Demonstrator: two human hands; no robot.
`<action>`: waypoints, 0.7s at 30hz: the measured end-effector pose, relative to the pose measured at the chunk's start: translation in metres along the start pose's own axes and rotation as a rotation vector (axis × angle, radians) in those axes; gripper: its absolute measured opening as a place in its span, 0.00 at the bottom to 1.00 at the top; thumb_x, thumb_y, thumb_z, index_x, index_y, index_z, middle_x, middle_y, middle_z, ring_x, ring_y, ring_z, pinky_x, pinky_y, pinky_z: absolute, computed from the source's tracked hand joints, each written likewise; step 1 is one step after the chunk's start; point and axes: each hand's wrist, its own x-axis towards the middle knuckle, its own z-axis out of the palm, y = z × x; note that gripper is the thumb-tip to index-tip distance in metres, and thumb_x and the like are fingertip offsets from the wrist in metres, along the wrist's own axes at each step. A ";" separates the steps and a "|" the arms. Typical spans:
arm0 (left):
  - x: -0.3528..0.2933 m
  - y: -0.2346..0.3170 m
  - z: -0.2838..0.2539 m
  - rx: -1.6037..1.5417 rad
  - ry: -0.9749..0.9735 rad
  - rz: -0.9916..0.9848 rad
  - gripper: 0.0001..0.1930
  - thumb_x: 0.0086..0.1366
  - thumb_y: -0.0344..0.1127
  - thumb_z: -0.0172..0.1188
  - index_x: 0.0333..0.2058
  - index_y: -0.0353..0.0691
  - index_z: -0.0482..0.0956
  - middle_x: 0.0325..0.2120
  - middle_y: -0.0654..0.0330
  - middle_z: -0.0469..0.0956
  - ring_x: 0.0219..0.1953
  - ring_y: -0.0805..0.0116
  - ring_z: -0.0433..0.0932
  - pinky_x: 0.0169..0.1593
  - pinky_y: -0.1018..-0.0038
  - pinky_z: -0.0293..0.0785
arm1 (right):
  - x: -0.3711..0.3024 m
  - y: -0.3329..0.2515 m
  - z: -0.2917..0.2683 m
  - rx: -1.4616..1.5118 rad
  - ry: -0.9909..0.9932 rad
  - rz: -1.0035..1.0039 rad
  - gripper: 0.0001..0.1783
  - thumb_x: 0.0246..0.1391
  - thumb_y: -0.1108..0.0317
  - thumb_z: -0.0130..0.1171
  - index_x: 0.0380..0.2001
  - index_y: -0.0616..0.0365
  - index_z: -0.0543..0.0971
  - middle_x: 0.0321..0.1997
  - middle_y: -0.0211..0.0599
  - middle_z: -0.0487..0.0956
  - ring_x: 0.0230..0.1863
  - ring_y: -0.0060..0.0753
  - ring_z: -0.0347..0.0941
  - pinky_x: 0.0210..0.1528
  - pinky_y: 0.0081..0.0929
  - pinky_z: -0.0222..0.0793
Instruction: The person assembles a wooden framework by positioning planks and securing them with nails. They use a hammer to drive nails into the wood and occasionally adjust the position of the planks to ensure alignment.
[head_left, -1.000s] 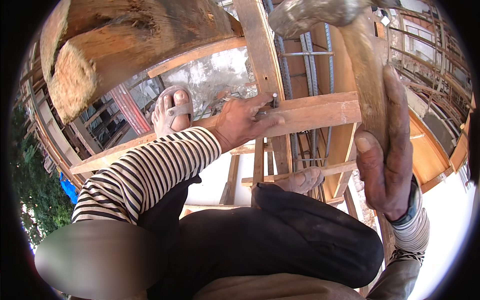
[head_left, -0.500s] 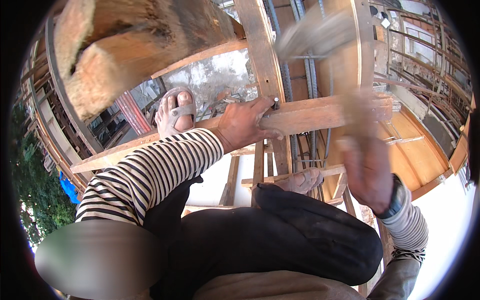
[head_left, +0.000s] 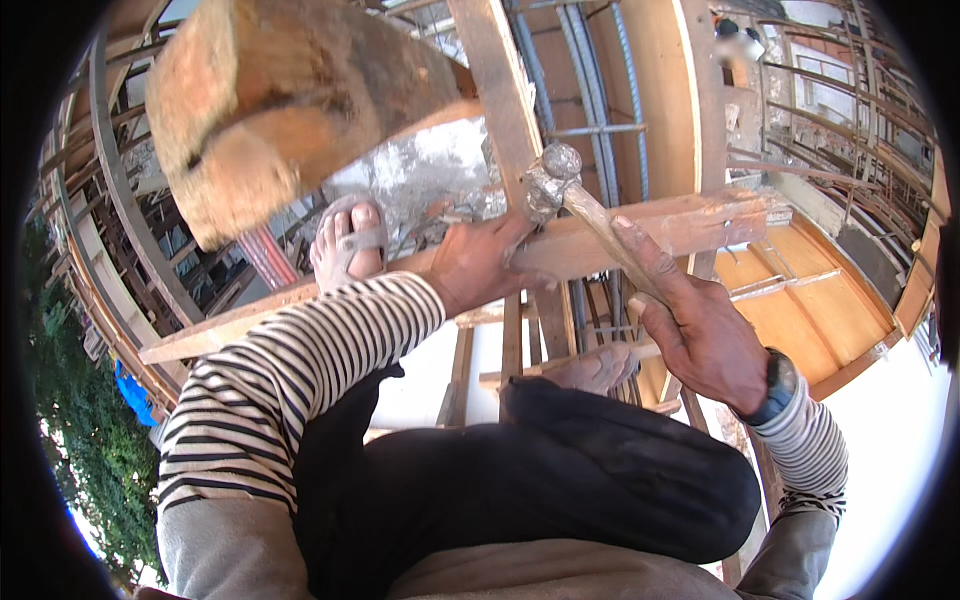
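My right hand is wrapped round the wooden handle of a hammer, index finger stretched along it. The hammer's worn metal head is down over the wooden batten, close beside the fingers of my left hand. That hand is closed on the batten, fingers on its far side and thumb on the near side. The batten lies across an upright-running plank and over steel bars. The hammer head hides the spot on the batten beneath it.
Steel reinforcing bars run between the planks of a wooden form. A thick timber juts in at upper left, close to the camera. My sandalled foot rests by the batten. Plywood panels lie at right.
The hammer has swung down from a raised, blurred position onto the batten, where a nail stood by my left fingers. My left hand keeps its place. The view has shifted slightly.
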 end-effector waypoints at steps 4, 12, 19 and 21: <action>0.000 0.002 -0.002 -0.018 0.022 -0.076 0.39 0.46 0.60 0.74 0.49 0.39 0.73 0.36 0.51 0.82 0.38 0.50 0.83 0.42 0.58 0.81 | -0.002 -0.018 -0.008 0.176 0.235 -0.062 0.39 0.59 0.75 0.51 0.72 0.50 0.50 0.60 0.67 0.70 0.49 0.66 0.75 0.54 0.45 0.74; 0.004 0.005 -0.005 0.008 -0.035 -0.130 0.40 0.50 0.61 0.71 0.55 0.41 0.70 0.41 0.46 0.80 0.41 0.48 0.82 0.46 0.57 0.79 | -0.012 0.011 0.015 0.118 0.090 -0.043 0.38 0.62 0.69 0.52 0.71 0.63 0.48 0.50 0.69 0.75 0.43 0.67 0.77 0.48 0.43 0.72; -0.016 -0.013 -0.026 0.050 -0.142 -0.244 0.47 0.51 0.68 0.67 0.60 0.40 0.66 0.46 0.41 0.78 0.46 0.46 0.82 0.51 0.56 0.78 | -0.025 0.002 0.009 0.332 0.155 0.158 0.29 0.63 0.67 0.52 0.64 0.64 0.60 0.40 0.57 0.79 0.37 0.54 0.80 0.42 0.38 0.71; -0.014 -0.012 -0.033 0.155 -0.263 -0.316 0.49 0.51 0.73 0.62 0.59 0.37 0.67 0.37 0.42 0.81 0.40 0.46 0.83 0.47 0.55 0.79 | -0.027 0.003 0.020 0.415 0.189 0.165 0.26 0.64 0.67 0.52 0.62 0.64 0.62 0.39 0.55 0.79 0.35 0.53 0.80 0.42 0.37 0.72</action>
